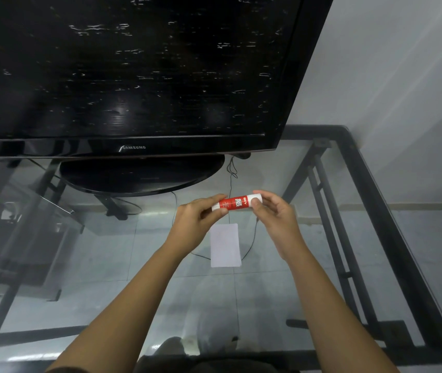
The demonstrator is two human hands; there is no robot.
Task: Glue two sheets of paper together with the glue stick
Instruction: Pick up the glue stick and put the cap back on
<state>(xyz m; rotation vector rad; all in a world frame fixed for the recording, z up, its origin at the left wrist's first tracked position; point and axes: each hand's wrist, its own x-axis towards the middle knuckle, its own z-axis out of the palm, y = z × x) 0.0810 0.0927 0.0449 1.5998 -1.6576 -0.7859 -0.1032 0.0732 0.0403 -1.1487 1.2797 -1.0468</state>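
Glue stick (237,203) held level between left hand (195,224), right hand (276,215), above paper (225,244).

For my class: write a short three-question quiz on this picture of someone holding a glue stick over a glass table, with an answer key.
1. True or false: the glue stick is held by both the left hand and the right hand.
2. Where is the white paper?
A. flat on the glass table, below the hands
B. in the left hand
C. leaning on the television
3. Fill in: the glue stick's label is mostly ____ in colour.

Key
1. True: each hand grips one end, with the stick roughly level.
2. A.
3. Red, with white ends.
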